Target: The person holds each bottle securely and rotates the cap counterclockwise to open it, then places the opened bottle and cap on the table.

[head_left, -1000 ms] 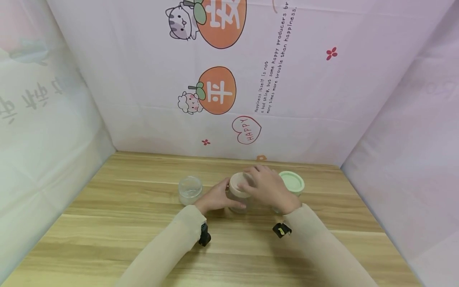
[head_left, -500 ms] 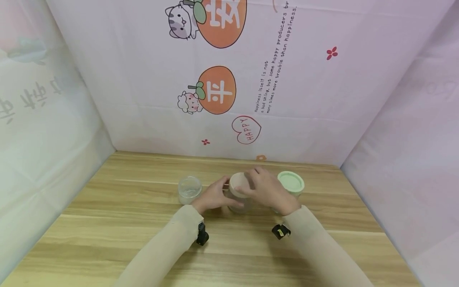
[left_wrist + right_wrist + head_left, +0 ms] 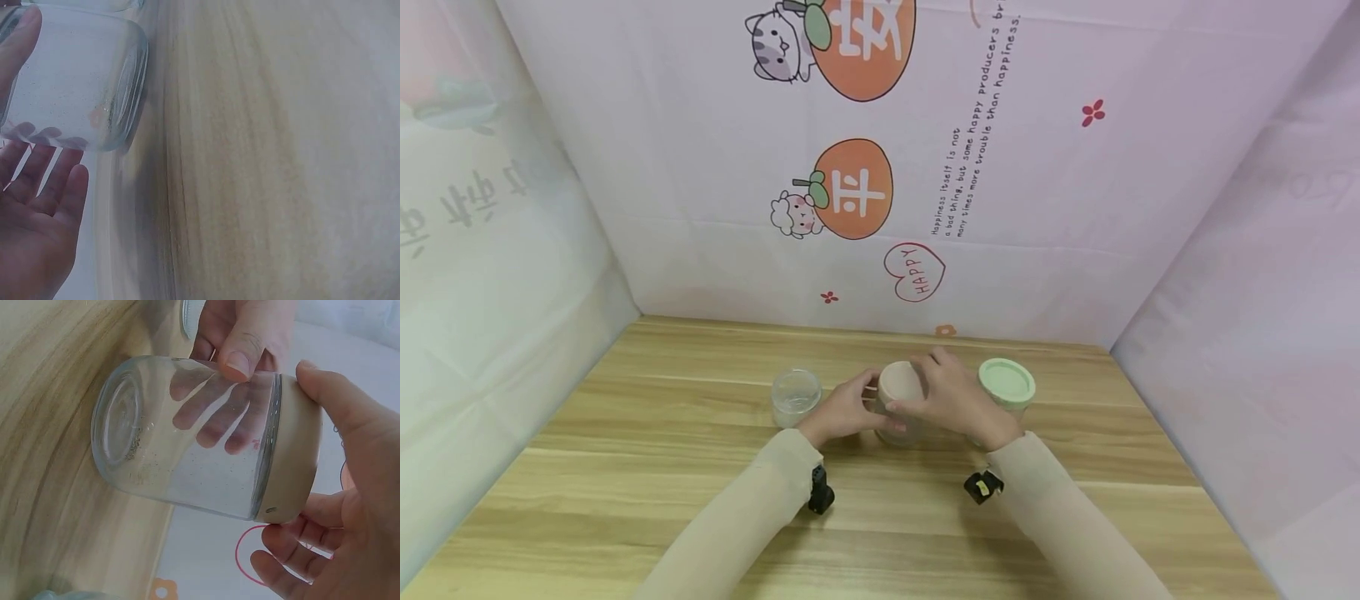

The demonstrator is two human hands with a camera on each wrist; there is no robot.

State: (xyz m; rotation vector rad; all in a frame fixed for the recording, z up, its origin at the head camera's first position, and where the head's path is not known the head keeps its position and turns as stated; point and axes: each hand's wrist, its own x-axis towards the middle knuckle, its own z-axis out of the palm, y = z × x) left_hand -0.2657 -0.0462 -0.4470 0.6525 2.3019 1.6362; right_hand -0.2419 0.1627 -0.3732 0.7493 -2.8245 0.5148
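Note:
A clear glass jar (image 3: 187, 437) with a beige lid (image 3: 294, 450) stands on the wooden table, in the middle of the head view. My left hand (image 3: 847, 409) grips the jar's glass body from the left, thumb in front and fingers behind; the left wrist view shows the fingers through the glass. My right hand (image 3: 958, 398) holds the beige lid by its rim, thumb on the near side and fingers on the far side. The lid sits on the jar's mouth. Inside the jar only a few small specks show.
Left of the left hand stands a low clear glass jar (image 3: 796, 395) with no lid on it. A second jar with a pale green lid (image 3: 1006, 382) stands just right of the right hand, partly hidden by it. Printed cloth (image 3: 737, 250) walls the table's back and sides.
Both hands stay at the jar. The right hand's fingers and thumb have shifted slightly around the lid's rim, and both forearms have drifted a little to the left.

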